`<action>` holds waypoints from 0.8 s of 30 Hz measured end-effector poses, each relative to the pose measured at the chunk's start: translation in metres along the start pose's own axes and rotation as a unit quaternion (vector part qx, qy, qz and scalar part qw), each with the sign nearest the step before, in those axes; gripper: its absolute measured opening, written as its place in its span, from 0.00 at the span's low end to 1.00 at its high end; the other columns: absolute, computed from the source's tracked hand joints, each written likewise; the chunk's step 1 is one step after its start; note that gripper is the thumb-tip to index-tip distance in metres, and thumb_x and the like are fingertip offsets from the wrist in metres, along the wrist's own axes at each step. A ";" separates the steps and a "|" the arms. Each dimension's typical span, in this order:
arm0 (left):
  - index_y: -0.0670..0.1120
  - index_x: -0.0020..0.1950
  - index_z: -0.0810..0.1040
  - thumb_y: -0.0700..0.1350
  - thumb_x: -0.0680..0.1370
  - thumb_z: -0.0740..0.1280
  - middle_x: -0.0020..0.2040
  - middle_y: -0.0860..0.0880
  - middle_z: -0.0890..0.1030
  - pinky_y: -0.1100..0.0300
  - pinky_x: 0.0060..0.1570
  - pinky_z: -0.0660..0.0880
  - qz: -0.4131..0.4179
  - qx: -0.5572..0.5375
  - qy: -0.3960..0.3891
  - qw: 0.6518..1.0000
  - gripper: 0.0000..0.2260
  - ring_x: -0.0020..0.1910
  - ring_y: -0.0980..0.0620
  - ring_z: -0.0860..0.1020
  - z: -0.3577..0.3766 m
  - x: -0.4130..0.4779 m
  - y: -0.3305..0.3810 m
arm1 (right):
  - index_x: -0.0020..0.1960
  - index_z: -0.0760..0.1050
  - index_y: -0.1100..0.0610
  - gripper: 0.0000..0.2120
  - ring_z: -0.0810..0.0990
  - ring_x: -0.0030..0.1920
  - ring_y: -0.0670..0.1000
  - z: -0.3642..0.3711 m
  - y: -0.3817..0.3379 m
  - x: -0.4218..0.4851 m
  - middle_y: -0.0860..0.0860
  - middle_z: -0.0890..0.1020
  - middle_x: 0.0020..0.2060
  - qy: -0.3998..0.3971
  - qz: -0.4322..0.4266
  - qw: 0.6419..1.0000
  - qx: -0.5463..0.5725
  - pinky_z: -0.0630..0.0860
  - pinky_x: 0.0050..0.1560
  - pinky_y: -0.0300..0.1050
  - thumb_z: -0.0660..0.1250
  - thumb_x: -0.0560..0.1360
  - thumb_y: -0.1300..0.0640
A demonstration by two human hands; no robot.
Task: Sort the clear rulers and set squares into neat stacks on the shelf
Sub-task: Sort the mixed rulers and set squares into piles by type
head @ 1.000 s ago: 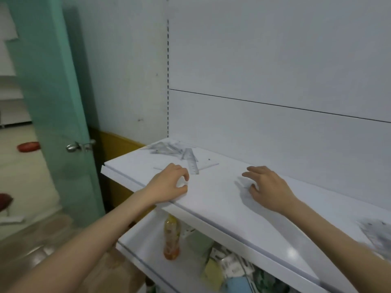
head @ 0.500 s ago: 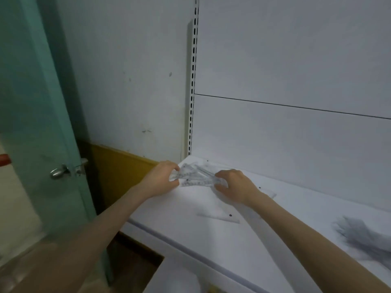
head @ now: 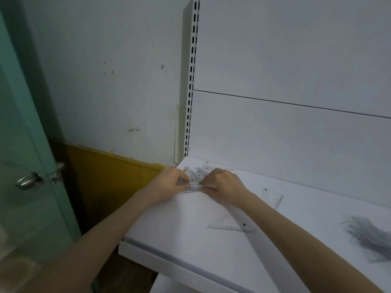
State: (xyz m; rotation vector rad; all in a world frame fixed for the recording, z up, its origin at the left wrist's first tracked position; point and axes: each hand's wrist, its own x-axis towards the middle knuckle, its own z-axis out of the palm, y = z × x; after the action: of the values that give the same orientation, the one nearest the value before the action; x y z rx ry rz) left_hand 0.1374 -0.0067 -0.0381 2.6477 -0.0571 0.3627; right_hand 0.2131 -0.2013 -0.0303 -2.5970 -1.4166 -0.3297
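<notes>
A small pile of clear rulers and set squares [head: 195,178] lies at the back left corner of the white shelf [head: 190,235]. My left hand [head: 170,185] and my right hand [head: 224,186] both pinch pieces of this pile from either side. A clear set square [head: 229,226] lies flat nearer the front, partly under my right forearm. Another clear piece [head: 273,196] rests to the right of my right wrist. A further blurred heap of clear rulers [head: 368,235] sits at the far right.
The shelf's white back panel [head: 296,134] and a slotted upright [head: 191,81] rise behind the pile. A wall with a yellow lower band [head: 110,172] is to the left. A green glass door with a metal handle [head: 29,181] stands at far left.
Both hands left the shelf's front and reached to the back left pile, taking hold of its pieces. The view swung left and closer; the lower shelf is out of sight.
</notes>
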 end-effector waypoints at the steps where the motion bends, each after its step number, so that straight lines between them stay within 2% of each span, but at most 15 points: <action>1: 0.44 0.55 0.83 0.45 0.74 0.71 0.53 0.47 0.84 0.64 0.44 0.72 0.007 0.004 -0.004 1.000 0.11 0.47 0.55 0.78 0.000 -0.002 0.000 | 0.53 0.83 0.52 0.10 0.77 0.56 0.54 0.002 -0.001 -0.002 0.50 0.83 0.51 0.014 -0.015 1.000 0.000 0.75 0.46 0.46 0.65 0.76 0.53; 3: 0.44 0.56 0.83 0.45 0.74 0.71 0.53 0.47 0.83 0.64 0.44 0.70 0.028 0.022 -0.012 0.999 0.12 0.47 0.53 0.77 -0.002 -0.006 0.002 | 0.42 0.84 0.54 0.09 0.81 0.45 0.55 0.005 -0.005 -0.007 0.50 0.84 0.38 0.033 -0.046 0.998 -0.016 0.76 0.36 0.45 0.64 0.72 0.59; 5: 0.44 0.59 0.81 0.43 0.74 0.70 0.54 0.47 0.83 0.63 0.46 0.72 0.037 0.037 -0.019 0.998 0.14 0.50 0.51 0.78 -0.004 -0.011 0.006 | 0.31 0.78 0.55 0.09 0.80 0.32 0.54 0.007 -0.008 -0.012 0.50 0.79 0.27 0.061 -0.070 0.994 -0.054 0.74 0.25 0.42 0.62 0.67 0.60; 7: 0.43 0.59 0.80 0.40 0.73 0.68 0.53 0.46 0.82 0.57 0.48 0.76 0.037 0.049 -0.037 0.997 0.14 0.49 0.49 0.79 -0.006 -0.015 0.009 | 0.27 0.73 0.55 0.08 0.77 0.26 0.51 0.003 -0.013 -0.017 0.48 0.75 0.22 0.087 -0.094 0.986 -0.104 0.69 0.20 0.38 0.63 0.64 0.59; 10: 0.43 0.57 0.79 0.37 0.73 0.64 0.50 0.44 0.81 0.54 0.45 0.75 0.038 0.104 -0.070 0.991 0.14 0.48 0.47 0.76 -0.008 -0.019 0.014 | 0.27 0.69 0.54 0.07 0.73 0.25 0.50 -0.007 -0.015 -0.027 0.47 0.73 0.22 0.154 -0.113 0.971 -0.140 0.63 0.22 0.36 0.60 0.62 0.62; 12: 0.44 0.59 0.77 0.36 0.74 0.62 0.52 0.43 0.79 0.54 0.46 0.74 0.031 0.125 -0.060 0.990 0.15 0.50 0.46 0.76 -0.009 -0.021 0.019 | 0.28 0.70 0.55 0.07 0.72 0.24 0.50 -0.014 -0.010 -0.033 0.48 0.73 0.23 0.210 -0.103 0.962 -0.145 0.59 0.22 0.36 0.56 0.63 0.63; 14: 0.44 0.63 0.75 0.35 0.76 0.59 0.55 0.43 0.77 0.54 0.49 0.74 0.017 0.133 -0.022 0.991 0.17 0.52 0.45 0.76 -0.009 -0.025 0.023 | 0.31 0.72 0.55 0.06 0.72 0.25 0.50 -0.022 -0.005 -0.040 0.47 0.74 0.25 0.249 -0.076 0.958 -0.122 0.59 0.21 0.36 0.60 0.63 0.63; 16: 0.44 0.63 0.75 0.34 0.77 0.58 0.55 0.43 0.77 0.55 0.50 0.74 0.008 0.136 0.023 0.990 0.16 0.53 0.45 0.77 -0.011 -0.028 0.027 | 0.34 0.74 0.55 0.03 0.75 0.26 0.50 -0.031 0.000 -0.048 0.47 0.76 0.26 0.275 -0.040 0.958 -0.072 0.64 0.20 0.37 0.66 0.64 0.61; 18: 0.42 0.61 0.76 0.34 0.77 0.59 0.54 0.43 0.77 0.53 0.51 0.75 0.015 0.123 0.065 0.990 0.15 0.51 0.45 0.77 -0.012 -0.031 0.028 | 0.37 0.76 0.55 0.01 0.77 0.27 0.50 -0.041 0.004 -0.056 0.46 0.79 0.28 0.287 -0.004 0.958 -0.010 0.70 0.23 0.39 0.68 0.66 0.59; 20: 0.41 0.57 0.78 0.33 0.76 0.61 0.50 0.42 0.78 0.53 0.48 0.75 0.029 0.107 0.113 0.987 0.12 0.48 0.43 0.78 -0.015 -0.033 0.030 | 0.40 0.77 0.55 0.00 0.81 0.30 0.49 -0.051 0.009 -0.063 0.45 0.83 0.32 0.281 0.044 0.956 0.068 0.76 0.30 0.43 0.68 0.70 0.59; 23: 0.39 0.48 0.81 0.30 0.73 0.65 0.41 0.40 0.78 0.55 0.40 0.74 0.045 0.091 0.190 0.977 0.09 0.38 0.43 0.76 -0.022 -0.033 0.036 | 0.42 0.77 0.55 0.02 0.83 0.36 0.46 -0.063 0.015 -0.075 0.43 0.84 0.35 0.234 0.095 0.948 0.193 0.79 0.42 0.46 0.69 0.72 0.60; 24: 0.39 0.46 0.82 0.29 0.71 0.67 0.38 0.40 0.78 0.56 0.38 0.74 0.056 0.083 0.212 0.972 0.09 0.35 0.45 0.75 -0.024 -0.033 0.039 | 0.42 0.77 0.55 0.03 0.83 0.37 0.45 -0.068 0.016 -0.081 0.44 0.84 0.36 0.225 0.104 0.940 0.235 0.79 0.43 0.43 0.69 0.73 0.61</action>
State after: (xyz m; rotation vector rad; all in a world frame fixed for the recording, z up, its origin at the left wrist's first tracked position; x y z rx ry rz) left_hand 0.0960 -0.0313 -0.0089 2.6741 -0.0406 1.0006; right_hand 0.1762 -0.2915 0.0124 -2.0805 -0.9165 -0.4540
